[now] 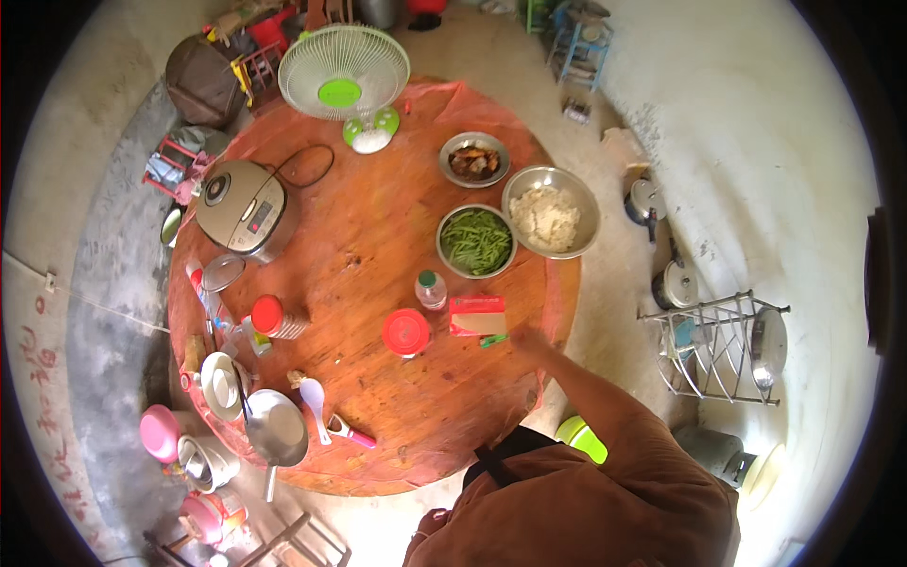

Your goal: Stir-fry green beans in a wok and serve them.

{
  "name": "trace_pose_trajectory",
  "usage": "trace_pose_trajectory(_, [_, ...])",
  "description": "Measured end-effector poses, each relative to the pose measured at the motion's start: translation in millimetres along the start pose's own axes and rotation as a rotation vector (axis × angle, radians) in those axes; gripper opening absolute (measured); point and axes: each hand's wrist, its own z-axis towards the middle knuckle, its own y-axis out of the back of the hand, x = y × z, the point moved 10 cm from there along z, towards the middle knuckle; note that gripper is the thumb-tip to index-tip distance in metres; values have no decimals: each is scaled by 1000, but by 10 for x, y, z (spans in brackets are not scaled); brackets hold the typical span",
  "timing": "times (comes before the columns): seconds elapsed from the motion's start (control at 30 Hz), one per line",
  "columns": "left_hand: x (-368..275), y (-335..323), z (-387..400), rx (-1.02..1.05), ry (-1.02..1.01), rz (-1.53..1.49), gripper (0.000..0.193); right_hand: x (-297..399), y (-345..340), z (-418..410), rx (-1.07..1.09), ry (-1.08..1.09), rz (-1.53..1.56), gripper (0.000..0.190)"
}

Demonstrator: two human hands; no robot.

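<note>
My right hand (526,340) is over the right part of the round wooden table (354,283), beside a small green object (494,341) and a red box (477,315). Whether its fingers touch or hold the green object is unclear. Low by my body is my left hand (434,521), partly hidden, with a band at the wrist. Left of the box stand a green-capped clear bottle (431,290) and a red-lidded container (406,332). Behind them are metal bowls of cut green vegetables (476,242), pale food (545,220) and brown food pieces (474,162).
A rice cooker (244,205) and green-white fan (347,78) stand at the table's far left. Near its left edge are a red-lidded jar (268,315), stacked bowls (221,386), a metal pan (276,429), a rice paddle (314,404) and a pink-handled peeler (353,432). A metal rack (716,347) stands right.
</note>
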Motion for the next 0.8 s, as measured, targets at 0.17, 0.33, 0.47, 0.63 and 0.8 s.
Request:
trace_pose_trajectory(0.17, [-861,303,-14,-156,-358,246,22,-154,157,-504,136,-85,175,26])
trace_pose_trajectory(0.33, [-2312,335,-118,-222,-460,-275,22,-758,1031,-73,-86,-178,205,26])
trace_pose_trajectory(0.47, [-3881,72,-561,-76,-469,-661,22,-270,1652,738,-110,-126,285,23])
trace_pose_trajectory(0.63, [-5327,-468,42,51,-426,-896,26,357,1815,1928,-121,278,168,31])
trace_pose_trajectory(0.8, [-5718,-597,1117,1,-410,-1410,33,705,1263,2619,184,378,-40,51])
